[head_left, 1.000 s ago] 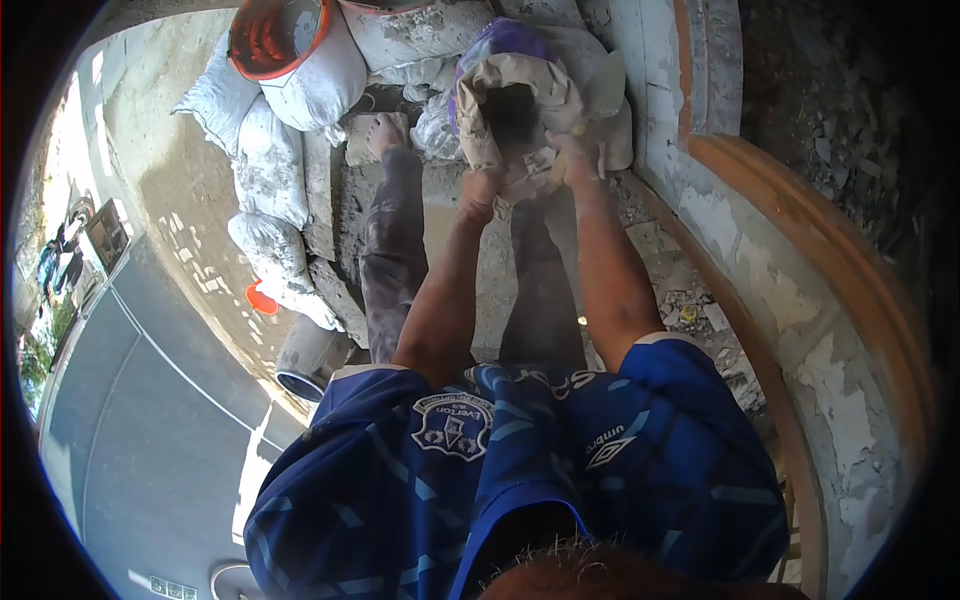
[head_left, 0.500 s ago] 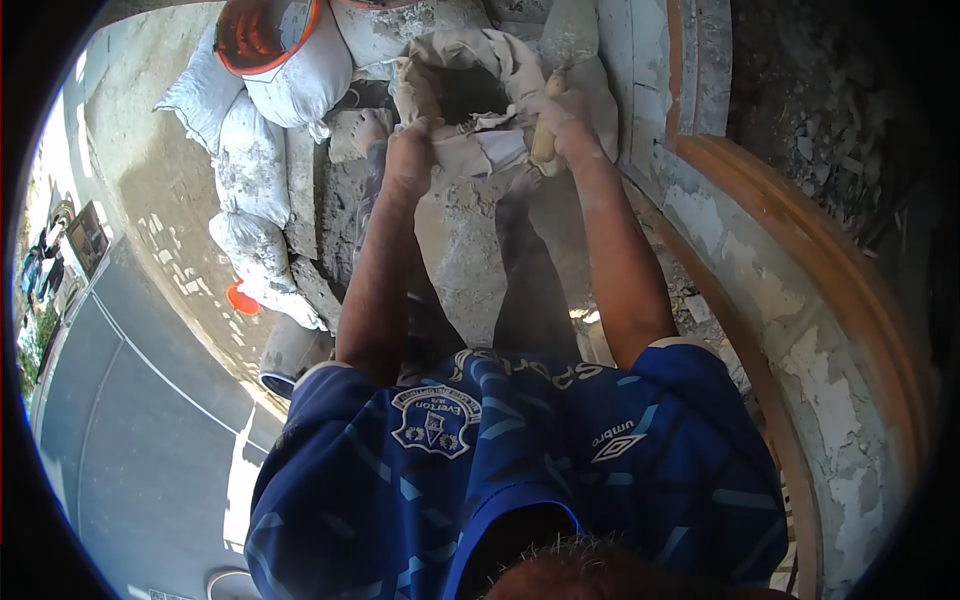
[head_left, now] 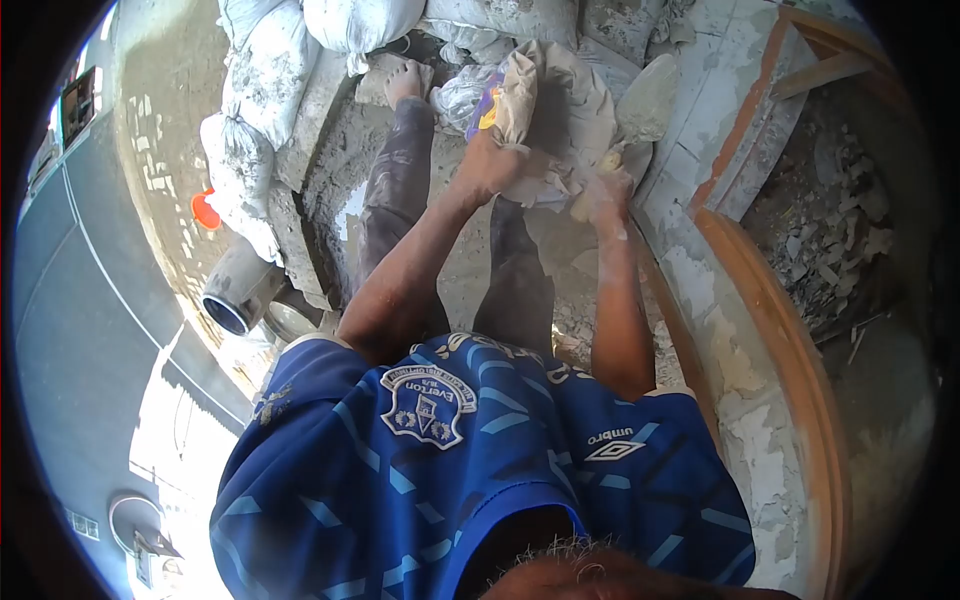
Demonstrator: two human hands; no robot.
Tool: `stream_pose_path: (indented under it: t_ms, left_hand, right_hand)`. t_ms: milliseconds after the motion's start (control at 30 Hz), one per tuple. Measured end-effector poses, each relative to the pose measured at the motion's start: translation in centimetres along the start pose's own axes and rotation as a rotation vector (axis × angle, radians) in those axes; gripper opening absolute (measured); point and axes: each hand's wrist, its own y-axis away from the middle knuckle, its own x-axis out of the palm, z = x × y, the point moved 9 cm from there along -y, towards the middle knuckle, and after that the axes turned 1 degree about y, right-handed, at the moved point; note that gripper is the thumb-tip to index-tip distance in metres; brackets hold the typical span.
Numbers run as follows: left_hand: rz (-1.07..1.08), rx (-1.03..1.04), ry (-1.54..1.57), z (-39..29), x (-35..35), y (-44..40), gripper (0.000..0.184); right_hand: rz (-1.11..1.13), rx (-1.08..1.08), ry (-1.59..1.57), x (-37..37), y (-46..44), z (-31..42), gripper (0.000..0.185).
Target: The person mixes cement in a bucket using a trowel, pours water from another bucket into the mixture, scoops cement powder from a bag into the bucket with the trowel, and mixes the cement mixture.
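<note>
A dusty beige sack (head_left: 585, 85) with its mouth open stands between the person's legs. A purple and yellow print (head_left: 487, 108) shows on its left side. My left hand (head_left: 490, 165) is closed on the near left part of the sack's rim. At the near right of the rim, my right hand (head_left: 607, 192) is closed, its fingers partly hidden by dust and cloth. It grips the sack's edge together with a pale yellow, elongated piece (head_left: 582, 207) whose kind I cannot make out. The inside of the sack is dark and its contents are hidden.
Filled white sacks (head_left: 268, 75) line the left and far side. A bare foot (head_left: 405, 82) rests near the sack. A grey bucket (head_left: 240, 290) lies tipped at left, near an orange piece (head_left: 206, 210). A wooden frame (head_left: 790, 390) and rubble (head_left: 830, 230) are at right.
The view has shifted, and the orange-rimmed bucket at the top has left it. Both hands keep their hold; the sack has turned and tilted, and its purple and yellow print now shows.
</note>
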Motion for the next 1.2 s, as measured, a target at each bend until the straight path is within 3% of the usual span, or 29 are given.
stream_pose_path:
  t_ms: [33, 67, 133, 167, 267, 333, 467, 533, 633, 667, 733, 800, 833, 867, 933, 1033, 1100, 1133, 1167, 1200]
  left_hand:
    - [0.000, -0.029, -0.025, 1.3, -0.6, -0.4, 0.030]
    - [0.006, -0.055, -0.049, 2.5, -1.2, -0.9, 0.030]
    - [0.005, -0.101, -0.001, 5.3, -2.9, -2.7, 0.037]
    - [0.008, -0.155, 0.049, 6.9, -3.4, -3.6, 0.043]
    - [-0.040, -0.157, 0.294, 5.9, -4.8, -5.8, 0.030]
    - [-0.048, -0.148, 0.309, 5.8, -5.2, -8.0, 0.031]
    - [-0.017, -0.172, 0.384, 6.8, -3.1, -8.9, 0.025]
    - [-0.024, -0.127, 0.442, 6.8, -1.2, -7.8, 0.025]
    - [-0.021, -0.126, 0.420, 4.9, -0.6, -4.8, 0.029]
    - [-0.050, -0.115, 0.349, 4.8, -0.8, -3.9, 0.029]
    - [-0.080, -0.091, 0.256, 3.9, -1.9, -1.6, 0.029]
    - [-0.063, -0.135, 0.246, 2.5, -2.6, 1.6, 0.028]
    - [-0.053, -0.119, 0.226, 0.8, -3.0, 3.0, 0.028]
    - [-0.011, -0.114, 0.200, -1.2, -3.2, 4.2, 0.028]
    - [0.035, -0.098, 0.154, -2.8, -2.7, 5.6, 0.028]
    - [0.060, -0.065, 0.073, -2.4, -1.6, 6.6, 0.026]
    - [0.050, -0.078, 0.117, -2.7, -1.9, 6.8, 0.023]
    - [0.107, -0.086, 0.029, -3.8, -2.3, 6.7, 0.034]
    - [0.129, -0.097, 0.080, -4.9, -2.4, 6.8, 0.032]
    - [0.134, -0.086, 0.077, -5.7, -2.6, 6.9, 0.032]
  right_hand:
    - [0.010, 0.003, 0.000, 1.3, -0.4, -1.4, 0.028]
    - [0.055, -0.144, -0.188, 3.1, -0.8, -2.0, 0.028]
    - [0.068, 0.014, -0.282, 5.0, -1.2, -2.4, 0.029]
    - [0.086, 0.014, -0.250, 5.3, 0.8, 1.0, 0.032]
    - [0.194, -0.014, -0.184, 8.4, -1.8, -1.8, 0.040]
    - [-0.069, -0.049, 0.282, 5.3, -1.1, 3.4, 0.048]
    - [-0.148, -0.263, 0.554, -2.2, 1.9, 9.8, 0.055]
    - [0.102, -0.406, 0.791, -3.1, 3.2, 11.8, 0.058]
    - [0.097, -0.338, 0.908, -5.0, 2.9, 12.8, 0.058]
    - [0.088, -0.342, 0.912, -4.8, 2.3, 13.1, 0.058]
    - [0.041, -0.254, 0.621, -3.0, -1.0, 12.3, 0.057]
    - [0.283, -0.100, 0.397, 1.7, -6.1, 8.4, 0.039]
    - [0.271, -0.100, 0.372, 3.2, -8.1, 5.9, 0.039]
    - [0.320, -0.549, 0.483, 6.1, -8.8, 6.3, 0.041]
    - [0.334, -1.002, 0.574, 7.9, -7.4, 5.0, 0.044]
    - [0.287, -0.936, 0.672, 5.6, -7.1, 3.5, 0.040]
    - [0.086, -0.293, 0.161, 0.5, -9.2, 0.4, 0.041]
    - [0.103, -0.207, 0.021, -0.6, -8.0, 0.7, 0.041]
    - [0.108, -0.121, -0.121, -1.7, -6.7, 1.0, 0.041]
    - [0.059, -0.243, 0.014, -2.2, -5.3, 2.7, 0.034]
